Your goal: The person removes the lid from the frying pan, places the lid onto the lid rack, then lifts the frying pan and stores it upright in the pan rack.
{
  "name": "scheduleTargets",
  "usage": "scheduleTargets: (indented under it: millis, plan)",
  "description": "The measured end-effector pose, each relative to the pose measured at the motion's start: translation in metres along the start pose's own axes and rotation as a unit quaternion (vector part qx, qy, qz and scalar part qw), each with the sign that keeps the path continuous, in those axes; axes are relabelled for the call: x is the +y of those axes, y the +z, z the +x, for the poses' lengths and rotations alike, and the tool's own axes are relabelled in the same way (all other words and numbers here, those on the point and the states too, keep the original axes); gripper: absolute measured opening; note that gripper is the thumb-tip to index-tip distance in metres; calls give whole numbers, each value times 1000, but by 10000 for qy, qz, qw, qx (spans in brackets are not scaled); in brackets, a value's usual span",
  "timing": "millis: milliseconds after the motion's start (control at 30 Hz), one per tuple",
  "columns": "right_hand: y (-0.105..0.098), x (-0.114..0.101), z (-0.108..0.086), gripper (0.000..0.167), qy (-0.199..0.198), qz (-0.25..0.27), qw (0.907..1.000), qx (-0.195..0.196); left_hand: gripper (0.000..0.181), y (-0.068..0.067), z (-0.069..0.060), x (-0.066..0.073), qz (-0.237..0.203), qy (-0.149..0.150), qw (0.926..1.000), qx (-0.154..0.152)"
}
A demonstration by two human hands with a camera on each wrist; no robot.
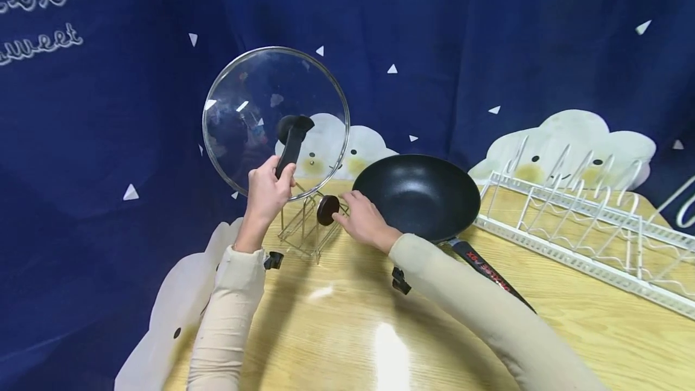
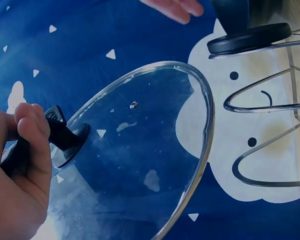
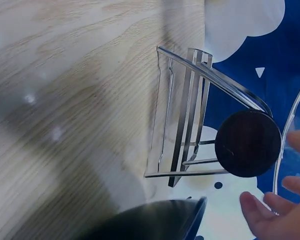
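Observation:
My left hand (image 1: 269,189) grips the black handle (image 1: 294,145) of a large round glass lid (image 1: 239,107), which stands nearly upright in the air. In the left wrist view, fingers curl round that handle (image 2: 65,136) and the lid's metal rim (image 2: 208,120) reaches toward a wire rack (image 2: 262,106). Below the lid on the table is the small metal rack (image 1: 305,228), with a dark round disc (image 1: 328,210) on its upper part. Beside the disc is my right hand (image 1: 365,217), its fingers loosely extended. The right wrist view shows these fingers (image 3: 257,212) apart from the disc (image 3: 247,144).
A black wok (image 1: 418,192) sits right of the small rack, its handle (image 1: 491,273) pointing toward the front right. Farther right stands a white wire dish rack (image 1: 575,252). A dark blue curtain (image 1: 434,35) hangs behind the wooden table (image 1: 326,330).

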State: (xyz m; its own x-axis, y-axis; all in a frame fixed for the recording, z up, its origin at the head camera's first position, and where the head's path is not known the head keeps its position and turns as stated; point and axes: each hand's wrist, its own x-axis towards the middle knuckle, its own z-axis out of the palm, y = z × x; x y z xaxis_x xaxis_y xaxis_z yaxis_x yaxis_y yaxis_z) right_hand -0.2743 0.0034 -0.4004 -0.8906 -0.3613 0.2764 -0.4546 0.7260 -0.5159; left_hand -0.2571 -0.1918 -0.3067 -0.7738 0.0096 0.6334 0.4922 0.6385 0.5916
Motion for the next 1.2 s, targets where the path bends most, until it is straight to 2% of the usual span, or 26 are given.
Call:
scheduleTargets:
  millis: [133, 300, 533, 700, 900, 1200]
  plan:
    - [8, -1, 6, 54, -37, 86, 10000, -2, 18, 4, 0, -2, 148, 17, 9998, 157]
    - [22, -9, 11, 56, -108, -78, 9998, -124, 17, 6, -1, -9, 269, 24, 9993, 262]
    - [33, -13, 15, 59, 140, -8, 9999, 95, 16, 5, -2, -12, 328, 54, 9989, 329]
    - [36, -11, 19, 54, 229, -89, 9996, 148, 15, 5, -2, -16, 412, 62, 9984, 391]
    - [33, -13, 23, 50, 111, -168, 9997, 149, 17, 5, -5, -21, 508, -19, 9983, 287]
    - [29, -14, 24, 45, 141, -277, 9995, -107, 17, 7, -7, -25, 426, -310, 9985, 119]
